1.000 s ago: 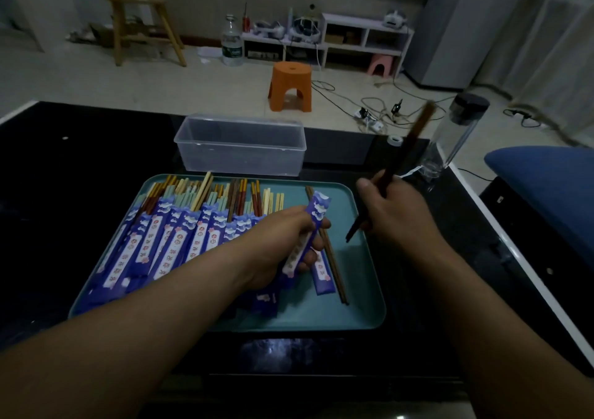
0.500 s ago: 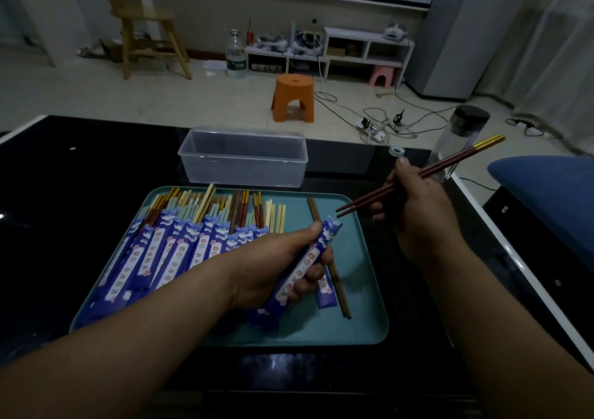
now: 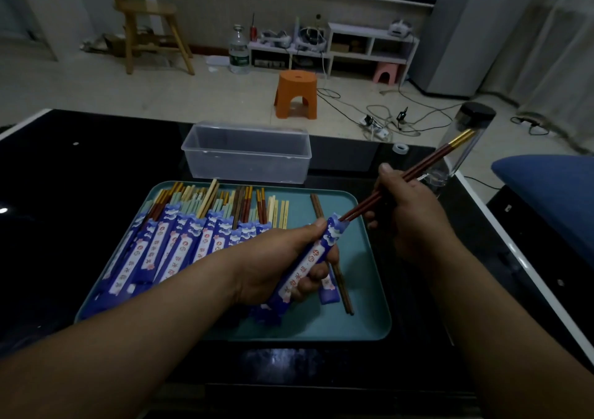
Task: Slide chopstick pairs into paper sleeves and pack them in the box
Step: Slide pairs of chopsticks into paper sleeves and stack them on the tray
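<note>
Grip status, head view: my left hand is wrapped round a blue paper sleeve, with the thumb on top near its open mouth. My right hand pinches a dark red chopstick pair at about mid-length. The tips point down-left and the gold ends point to the upper right.

1. Step in hand: insertion. At the centre of the frame the tips meet the sleeve mouth and appear to be just inside it.
2. Next move, as I judge it: keep both sticks parallel and pressed together, then push them along the sleeve's axis. The left hand must hold the mouth open without crushing it.
3. After that, the filled sleeve goes to the box, which stands at upper centre just beyond the tray.

Materials and shapes:
- Sleeve: thin, flat printed paper with a white panel and a cloud pattern at the mouth. It is likely to crease easily.
- Chopsticks: slender, straight rods with a smooth lacquered look.
- Box: translucent plastic, rectangular, with a rounded rim.
- Tray: teal and matte, with a low rim and rounded corners.
- Filled sleeves: fanned in a row across the left of the tray, with mixed-colour stick ends protruding.
- Brown pair: lies loose on the tray at centre right, touching a spare sleeve.
</note>
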Demonstrator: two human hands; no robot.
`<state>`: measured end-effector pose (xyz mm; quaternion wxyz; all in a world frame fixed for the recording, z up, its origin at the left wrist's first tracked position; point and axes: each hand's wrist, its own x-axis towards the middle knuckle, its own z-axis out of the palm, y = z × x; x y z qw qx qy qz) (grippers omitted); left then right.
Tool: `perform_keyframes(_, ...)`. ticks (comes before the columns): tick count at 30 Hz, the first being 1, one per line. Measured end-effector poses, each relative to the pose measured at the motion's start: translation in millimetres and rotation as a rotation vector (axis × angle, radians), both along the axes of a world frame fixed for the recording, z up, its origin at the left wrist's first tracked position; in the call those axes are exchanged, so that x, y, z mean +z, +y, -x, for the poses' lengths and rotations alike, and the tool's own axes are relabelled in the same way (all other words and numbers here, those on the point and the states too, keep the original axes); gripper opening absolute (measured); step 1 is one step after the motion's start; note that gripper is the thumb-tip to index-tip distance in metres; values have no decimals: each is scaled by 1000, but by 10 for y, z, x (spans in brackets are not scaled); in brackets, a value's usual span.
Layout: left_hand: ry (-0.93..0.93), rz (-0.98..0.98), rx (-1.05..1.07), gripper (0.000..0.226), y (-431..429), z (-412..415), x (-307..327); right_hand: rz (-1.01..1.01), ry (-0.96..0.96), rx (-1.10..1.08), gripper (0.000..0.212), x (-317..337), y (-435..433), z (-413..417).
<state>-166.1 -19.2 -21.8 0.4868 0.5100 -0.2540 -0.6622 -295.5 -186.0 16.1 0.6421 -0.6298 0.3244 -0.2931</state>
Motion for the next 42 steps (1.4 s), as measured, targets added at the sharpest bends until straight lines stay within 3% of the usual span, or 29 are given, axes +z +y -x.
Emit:
perform_keyframes(5, -132, 72, 29, 23, -9, 113, 17, -43, 186, 314, 33, -168, 150, -98)
perform_keyframes(8, -149, 55, 25, 21, 13, 103, -8, 5, 229, 101, 38, -146, 159, -127)
perform_keyframes(12, -180, 23, -17, 22, 46, 77, -16, 135, 64, -177, 43, -71, -72, -14)
perform_keyframes(18, -176, 8, -6, 22, 34, 128, -26, 154, 103, -120, 21, -117, -12, -13)
perform_keyframes(24, -191, -30, -31, 22, 42, 75, 2, 230, 69, -184, 44, -124, -83, -33)
perform_keyframes(29, -184, -43, -11, 22, 30, 92, -23, 247, 140, -147, 20, -158, -40, -31)
perform_keyframes(39, -179, -20, 99, 31, 19, 59, -68, 275, 184, -6, 24, -228, 51, -110)
perform_keyframes(42, -330, -34, 207, 40, 36, 66, 26, 238, 214, -16, 24, -256, 68, -151)
